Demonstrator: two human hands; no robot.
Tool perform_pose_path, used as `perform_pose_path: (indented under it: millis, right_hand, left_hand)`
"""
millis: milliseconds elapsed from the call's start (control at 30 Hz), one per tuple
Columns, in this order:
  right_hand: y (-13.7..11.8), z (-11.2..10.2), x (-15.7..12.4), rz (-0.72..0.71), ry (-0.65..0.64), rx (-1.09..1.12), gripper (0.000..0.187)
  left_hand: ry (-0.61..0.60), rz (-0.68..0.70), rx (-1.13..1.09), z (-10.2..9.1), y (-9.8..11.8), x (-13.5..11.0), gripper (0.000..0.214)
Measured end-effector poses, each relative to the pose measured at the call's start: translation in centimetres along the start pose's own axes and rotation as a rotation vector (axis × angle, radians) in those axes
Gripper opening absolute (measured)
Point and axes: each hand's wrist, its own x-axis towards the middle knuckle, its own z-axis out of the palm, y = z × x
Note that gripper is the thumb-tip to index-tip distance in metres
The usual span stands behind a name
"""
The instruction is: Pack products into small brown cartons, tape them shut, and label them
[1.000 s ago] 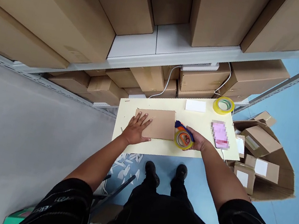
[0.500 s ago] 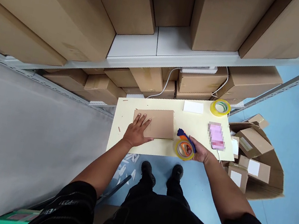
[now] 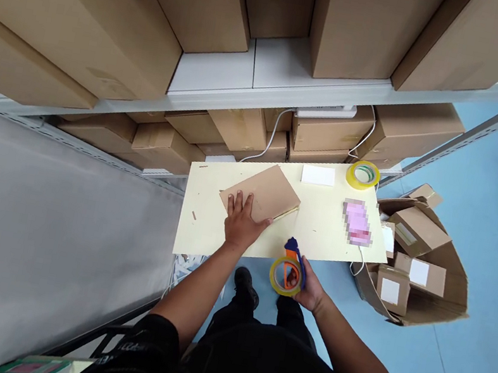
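Note:
A flat brown cardboard box (image 3: 270, 190) lies askew on the pale yellow tabletop (image 3: 215, 241). My left hand (image 3: 243, 224) rests on its near left part, fingers spread flat across the cardboard. In my right hand (image 3: 309, 289) is a blue and orange tape dispenser (image 3: 291, 253) carrying a roll of clear yellowish tape (image 3: 276, 275). The dispenser hangs just off the table's front edge, apart from the box. My fingers wrap its handle and show partly through the roll.
Behind the box lie a white stack of labels or paper (image 3: 318, 175) and a spare tape roll (image 3: 363, 175). A pink, blurred phone-like thing (image 3: 358, 222) lies at right. Beside the table stands a large carton (image 3: 455, 300) of small boxes. A loaded shelf (image 3: 283, 99) overhangs the back.
The box has turned on the table, its right side swinging toward me, with my left hand on it. My right hand and the tape dispenser have come back toward my body, off the table.

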Motion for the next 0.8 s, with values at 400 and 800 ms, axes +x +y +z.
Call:
perform_pose_path:
  millis: [400,800]
  right_hand:
    - [-2.6,3.7,5.0,0.077,-0.184,-0.049,0.072]
    - [-15.4,7.5,6.2,0.185,-0.032,-0.497,0.068]
  left_hand:
    - [-0.292,0.303,0.119,-2.8,-3.3,-5.8,0.079]
    - [-0.281,0.775,0.311,-4.4,-7.8,5.5,0.102]
